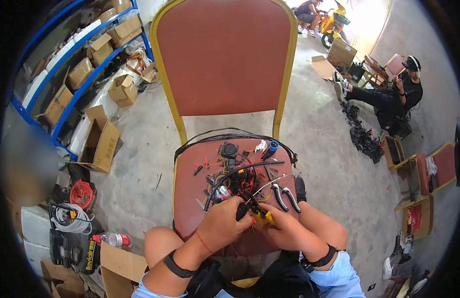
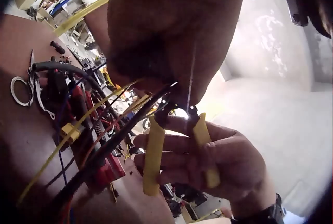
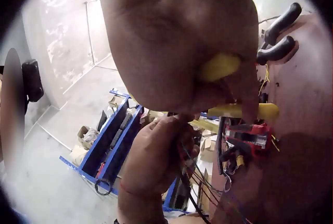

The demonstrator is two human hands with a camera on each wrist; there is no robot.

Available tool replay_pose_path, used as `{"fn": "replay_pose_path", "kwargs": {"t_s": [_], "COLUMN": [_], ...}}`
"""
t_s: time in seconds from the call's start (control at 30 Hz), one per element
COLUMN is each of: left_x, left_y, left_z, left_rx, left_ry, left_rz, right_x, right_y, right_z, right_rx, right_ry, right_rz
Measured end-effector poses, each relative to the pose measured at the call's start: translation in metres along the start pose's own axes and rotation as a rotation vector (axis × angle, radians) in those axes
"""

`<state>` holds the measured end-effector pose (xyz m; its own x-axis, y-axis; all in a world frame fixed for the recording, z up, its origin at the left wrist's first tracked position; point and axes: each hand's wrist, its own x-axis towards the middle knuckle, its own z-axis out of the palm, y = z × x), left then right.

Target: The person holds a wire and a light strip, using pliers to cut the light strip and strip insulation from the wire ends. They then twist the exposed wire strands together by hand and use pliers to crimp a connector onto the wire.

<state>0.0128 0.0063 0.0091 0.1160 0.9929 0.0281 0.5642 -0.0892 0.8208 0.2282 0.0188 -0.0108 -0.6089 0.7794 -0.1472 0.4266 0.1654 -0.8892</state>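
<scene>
My left hand (image 1: 222, 218) grips a black cable (image 2: 106, 146), with thin coloured wires trailing beside it. My right hand (image 1: 287, 228) holds wire strippers with yellow handles (image 2: 153, 153). In the left wrist view the handles stand apart and the dark head is right at the cable's end, close under the left fingers. Both hands are over the front of a red chair seat (image 1: 190, 181). Beyond them lies a tangled pile of wires and small parts (image 1: 245, 181). The right wrist view shows the left hand (image 3: 153, 153) close below the right one.
Black-and-white-handled pliers (image 1: 280, 198) lie right of the pile, and a blue-ended tool (image 1: 272, 147) lies behind it. The chair's backrest (image 1: 225, 59) rises ahead. Blue shelving (image 1: 73, 89) with boxes stands left. A seated person (image 1: 411, 89) is at right, near a black heap (image 1: 366, 141).
</scene>
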Motion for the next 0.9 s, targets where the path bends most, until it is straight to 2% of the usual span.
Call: {"fn": "replay_pose_path", "kwargs": {"t_s": [0.07,0.17,0.27,0.9], "left_x": [-0.001,-0.002,-0.002,-0.006], "left_y": [-0.001,-0.007,-0.001,-0.008], "left_z": [0.001,0.006,0.004,0.012], "left_rx": [0.036,0.016,-0.007,0.147], "left_ry": [-0.032,0.017,-0.005,0.058], "left_rz": [-0.034,0.027,-0.041,0.046], "right_x": [0.001,0.001,0.001,0.003], "right_y": [-0.004,-0.001,-0.005,0.001], "right_z": [-0.003,-0.001,-0.001,0.008], "right_rx": [0.022,0.012,0.002,-0.196], "right_ry": [-0.017,-0.010,0.005,0.074], "right_rz": [0.011,-0.029,-0.042,-0.193]}}
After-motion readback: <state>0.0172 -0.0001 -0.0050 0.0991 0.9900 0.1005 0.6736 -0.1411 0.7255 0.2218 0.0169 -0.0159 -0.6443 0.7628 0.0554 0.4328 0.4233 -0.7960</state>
